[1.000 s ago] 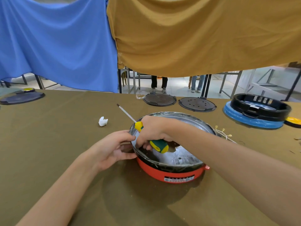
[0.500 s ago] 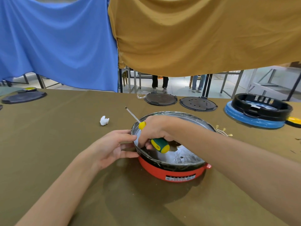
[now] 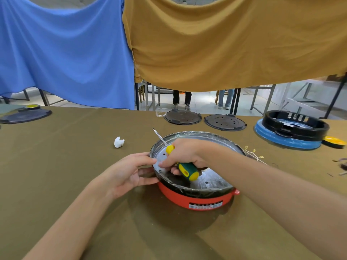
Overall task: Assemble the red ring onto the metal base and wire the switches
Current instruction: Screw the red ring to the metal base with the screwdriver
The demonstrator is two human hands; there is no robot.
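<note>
The red ring (image 3: 197, 200) sits under the round metal base (image 3: 212, 182), tilted on the olive table cloth at centre. My right hand (image 3: 185, 153) reaches inside the base and grips a green and yellow screwdriver (image 3: 186, 170), its shaft pointing up and to the left. My left hand (image 3: 129, 170) holds the left rim of the base, thumb on the rim and fingers on the outer wall. A bundle of wires with brass terminals (image 3: 253, 153) lies just right of the base.
A small white part (image 3: 118, 142) lies left of the base. Two dark round plates (image 3: 183, 117) (image 3: 225, 122) sit at the far edge. A black ring on a blue ring (image 3: 290, 131) stands far right, a dark plate (image 3: 25, 115) far left.
The screwdriver's shaft has swung from lying low toward the left to pointing more steeply upward. My left hand has shifted slightly along the rim.
</note>
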